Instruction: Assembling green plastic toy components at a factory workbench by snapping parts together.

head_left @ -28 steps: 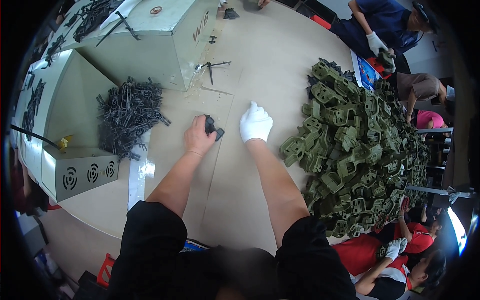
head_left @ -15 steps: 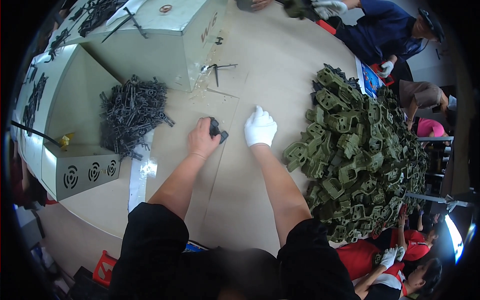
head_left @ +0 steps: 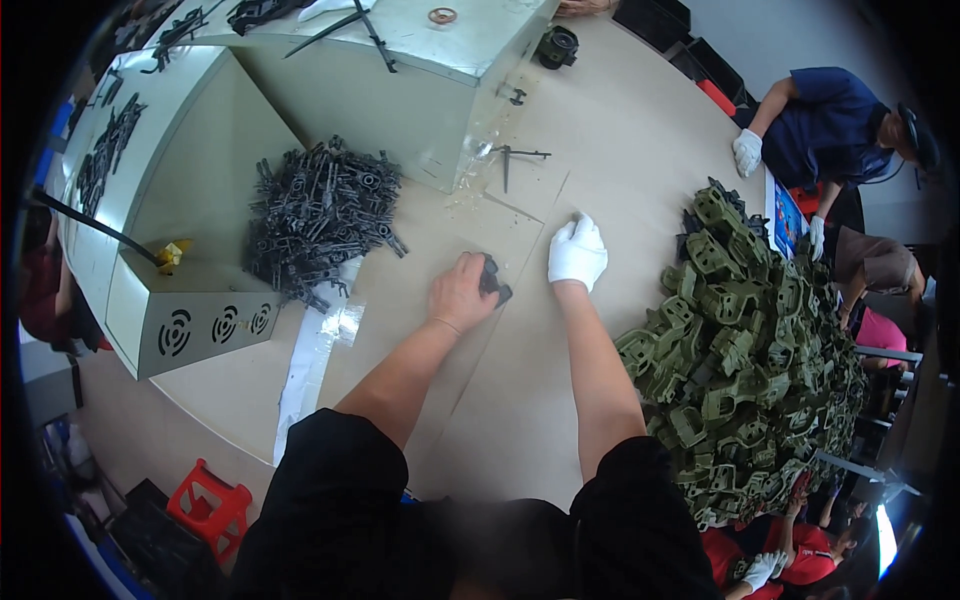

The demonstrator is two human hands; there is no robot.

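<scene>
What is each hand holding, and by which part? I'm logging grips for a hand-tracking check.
The bare left hand closes over a small dark part, covering most of it; the exact grip point is hidden. The gloved right hand rests on the table, holding nothing visible.

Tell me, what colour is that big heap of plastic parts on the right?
Olive green; the heap of plastic parts shows clearly in the head view.

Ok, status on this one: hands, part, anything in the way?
Left hand closed on a small black part. Gloved right hand flat on the table, empty. Nothing between them.
</scene>
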